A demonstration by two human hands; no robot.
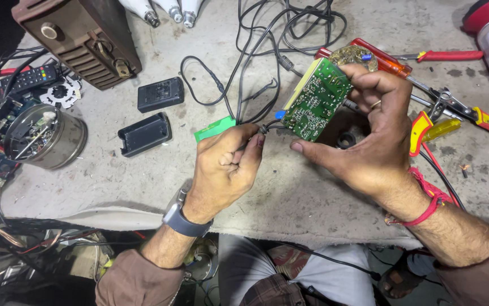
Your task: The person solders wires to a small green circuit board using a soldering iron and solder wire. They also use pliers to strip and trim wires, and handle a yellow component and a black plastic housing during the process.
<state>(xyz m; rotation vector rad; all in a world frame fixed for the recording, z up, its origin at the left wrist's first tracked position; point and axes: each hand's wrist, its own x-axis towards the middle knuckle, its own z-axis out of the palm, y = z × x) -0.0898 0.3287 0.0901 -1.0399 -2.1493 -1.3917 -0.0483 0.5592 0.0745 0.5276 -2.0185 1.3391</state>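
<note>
Grey, dusty bench surface [312, 198] carries loose cables, pliers [454, 110] and two black casing halves [145, 133]. My right hand [377, 141] is closed on the green circuit board [315, 99], thumb below and fingers over the top edge, holding it raised above the bench. My left hand [227, 164] is fisted around the black lead [264, 129] at the board's lower corner. Judgement: grip board edges only; avoid straining the lead's joint.

Glossy green circuit board [315, 101]; rough, matt grey desk [289, 192]; shiny metal tin [43, 136]; matt black plastic shells [144, 134].
</note>
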